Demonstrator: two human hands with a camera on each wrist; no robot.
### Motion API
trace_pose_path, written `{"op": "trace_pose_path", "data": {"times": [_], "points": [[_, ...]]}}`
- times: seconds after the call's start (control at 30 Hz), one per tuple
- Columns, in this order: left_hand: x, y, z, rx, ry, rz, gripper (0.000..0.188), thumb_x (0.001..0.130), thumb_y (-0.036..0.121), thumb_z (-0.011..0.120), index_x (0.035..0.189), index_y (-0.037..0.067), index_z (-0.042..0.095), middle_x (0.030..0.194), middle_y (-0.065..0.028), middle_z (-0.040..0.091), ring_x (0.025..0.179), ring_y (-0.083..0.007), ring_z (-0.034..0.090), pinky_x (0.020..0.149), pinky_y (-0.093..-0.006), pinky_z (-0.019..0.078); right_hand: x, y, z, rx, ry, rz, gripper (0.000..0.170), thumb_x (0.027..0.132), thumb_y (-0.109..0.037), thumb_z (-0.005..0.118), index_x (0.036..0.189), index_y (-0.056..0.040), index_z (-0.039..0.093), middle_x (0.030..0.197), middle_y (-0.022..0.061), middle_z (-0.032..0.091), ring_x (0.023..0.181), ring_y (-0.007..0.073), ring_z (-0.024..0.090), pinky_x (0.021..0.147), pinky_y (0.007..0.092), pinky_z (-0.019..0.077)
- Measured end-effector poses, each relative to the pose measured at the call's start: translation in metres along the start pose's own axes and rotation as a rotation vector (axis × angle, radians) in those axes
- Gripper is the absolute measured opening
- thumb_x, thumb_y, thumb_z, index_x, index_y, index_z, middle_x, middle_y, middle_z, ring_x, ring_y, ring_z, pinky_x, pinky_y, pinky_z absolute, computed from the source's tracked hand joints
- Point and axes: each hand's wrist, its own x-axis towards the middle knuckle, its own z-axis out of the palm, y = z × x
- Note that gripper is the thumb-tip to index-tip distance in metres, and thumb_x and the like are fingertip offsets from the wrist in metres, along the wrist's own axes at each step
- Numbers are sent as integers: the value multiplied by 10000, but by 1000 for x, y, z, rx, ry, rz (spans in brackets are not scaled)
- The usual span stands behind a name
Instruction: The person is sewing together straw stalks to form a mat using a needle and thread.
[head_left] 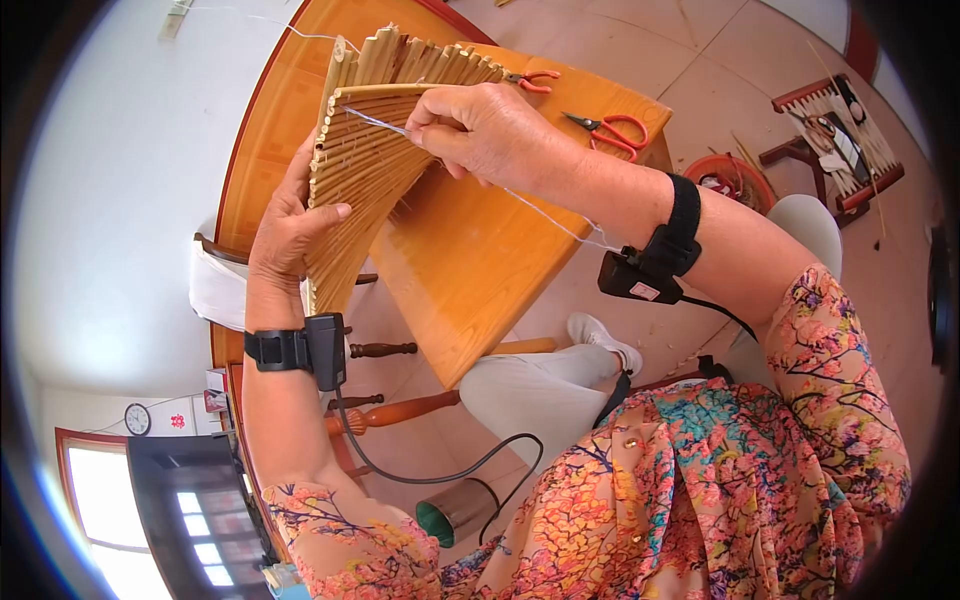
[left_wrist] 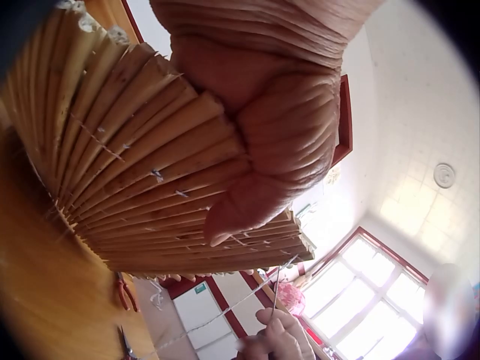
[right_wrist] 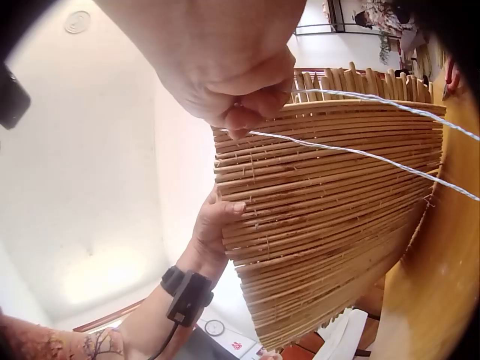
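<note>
A fan-shaped panel of thin stalks (head_left: 375, 165) stitched together is held up over the wooden table, its cut ends forming a stepped edge. My left hand (head_left: 290, 225) grips the panel's near edge, thumb on the stalks' inner face and fingers behind. Beside the top stalk, my right hand (head_left: 480, 130) pinches a white-and-blue string (head_left: 375, 121) that runs to the panel's corner. A long strand also trails below that hand toward the wrist. Small stitches (left_wrist: 156, 175) cross the stalks in the left wrist view. The right fingertips are partly hidden behind the hand.
Pliers (head_left: 535, 80) and red-handled scissors (head_left: 610, 130) lie on the wooden table (head_left: 455, 270). A red basin (head_left: 730, 180) and a small stool (head_left: 840, 135) bearing tools stand on the floor at right. A metal can (head_left: 455, 510) is below, near a wrist camera cable.
</note>
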Motion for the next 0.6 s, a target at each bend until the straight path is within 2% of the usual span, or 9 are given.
{"op": "trace_pose_path", "data": {"times": [0.3,0.6], "points": [[-1,-1,1,-19,5,-2,810,558,9,625,1326,55,371,1251,-94,482,1182,-223,435,1024,-336,306,5,-1,7,-66,68,-114,147,794,-115,531,742,10,590,556,122,578,483,198,596,507,302,480],[0,-2,1,-52,-9,7,813,547,29,641,1318,55,385,1239,-90,493,1167,-219,448,1020,-335,309,21,3,-7,-90,94,-117,169,798,-157,544,733,-15,608,546,94,583,506,172,581,548,301,475]]}}
